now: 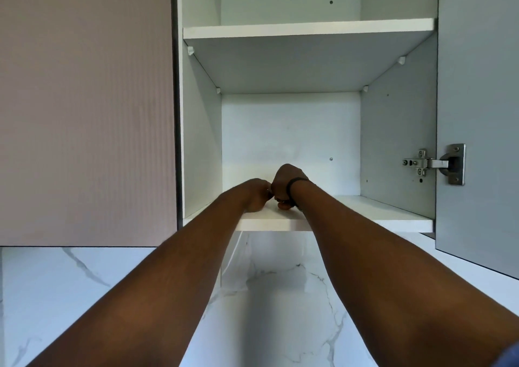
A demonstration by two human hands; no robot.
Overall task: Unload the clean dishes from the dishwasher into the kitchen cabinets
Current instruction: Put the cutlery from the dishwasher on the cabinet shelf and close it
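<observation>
An open wall cabinet [398,142] fills the middle of the head view, white inside, with no dishes visible on its shelves. Both my arms reach up onto its lower shelf [365,212]. My left hand [254,195] and my right hand [286,184] rest side by side near the shelf's front, knuckles touching, fingers curled inward. A small shiny glint shows between them, but the backs of the hands hide whatever lies in the fingers. A dark band circles my right wrist.
An upper shelf [309,28] crosses the cabinet overhead. The open door [477,99] hangs at the right on a metal hinge [434,163]. A closed pinkish cabinet door [84,108] is on the left. A marble-patterned wall [275,296] lies below.
</observation>
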